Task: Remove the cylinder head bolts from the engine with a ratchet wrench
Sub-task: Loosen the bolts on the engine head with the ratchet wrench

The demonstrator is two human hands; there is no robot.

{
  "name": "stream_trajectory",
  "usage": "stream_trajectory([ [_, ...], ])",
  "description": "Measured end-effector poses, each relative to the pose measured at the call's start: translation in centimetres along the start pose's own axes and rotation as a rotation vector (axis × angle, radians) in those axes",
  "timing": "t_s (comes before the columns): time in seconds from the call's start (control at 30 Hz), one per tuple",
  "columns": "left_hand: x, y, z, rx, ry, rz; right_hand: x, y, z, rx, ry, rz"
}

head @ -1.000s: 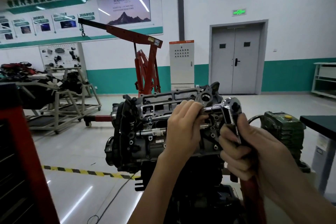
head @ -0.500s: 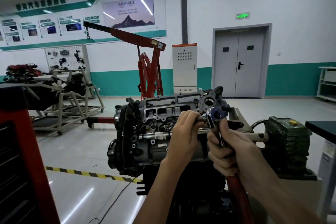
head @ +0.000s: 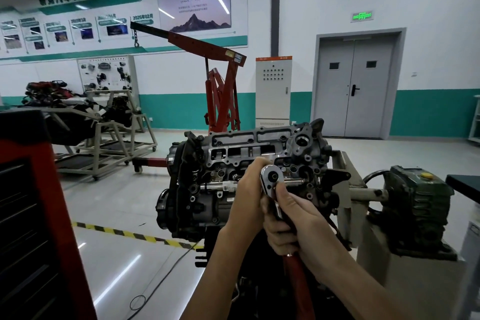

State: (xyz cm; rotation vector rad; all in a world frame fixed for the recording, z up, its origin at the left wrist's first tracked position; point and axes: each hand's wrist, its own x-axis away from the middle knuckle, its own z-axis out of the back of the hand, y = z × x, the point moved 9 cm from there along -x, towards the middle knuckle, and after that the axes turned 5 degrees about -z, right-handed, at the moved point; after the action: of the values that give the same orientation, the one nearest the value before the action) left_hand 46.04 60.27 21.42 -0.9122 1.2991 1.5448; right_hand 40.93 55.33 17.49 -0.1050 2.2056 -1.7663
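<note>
The engine (head: 202, 189) sits on a stand in the middle of the view, its grey cylinder head (head: 259, 145) on top. A chrome ratchet wrench (head: 271, 179) with a red handle points its head at the cylinder head. My right hand (head: 291, 223) grips the wrench shaft just below the ratchet head, thumb up against the head. My left hand (head: 249, 189) is curled around the part of the tool behind the ratchet head and hides the socket and the bolt under it.
A green gearbox (head: 418, 205) on the stand's shaft sits to the right of the engine. A red tool cabinet (head: 31, 215) stands close on the left. A red engine crane (head: 220, 91) and other engine stands (head: 104, 138) are behind. A cable (head: 161, 273) lies on the floor.
The ratchet head has swung to the left, from right of my left hand to in front of it. My right hand moved left with it. The camera has tilted a little.
</note>
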Motion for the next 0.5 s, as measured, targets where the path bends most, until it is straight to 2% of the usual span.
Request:
stream_trajectory([
  [0.1, 0.2, -0.2, 0.1, 0.018, 0.026, 0.015, 1.1, 1.1, 0.0, -0.019, -0.038, 0.025],
  [0.23, 0.2, 0.7, 0.6, 0.068, 0.017, -0.015, 3.4, 4.1, 0.5, 0.224, 0.041, -0.028],
  [0.33, -0.1, 1.0, 0.7, 0.067, -0.047, 0.003, 4.1, 5.2, 0.9, 0.214, 0.085, -0.09],
  [0.5, -0.9, 1.5, 1.3, 0.052, -0.163, 0.026, 4.8, 5.0, 3.6, 0.576, 0.178, -0.198],
])
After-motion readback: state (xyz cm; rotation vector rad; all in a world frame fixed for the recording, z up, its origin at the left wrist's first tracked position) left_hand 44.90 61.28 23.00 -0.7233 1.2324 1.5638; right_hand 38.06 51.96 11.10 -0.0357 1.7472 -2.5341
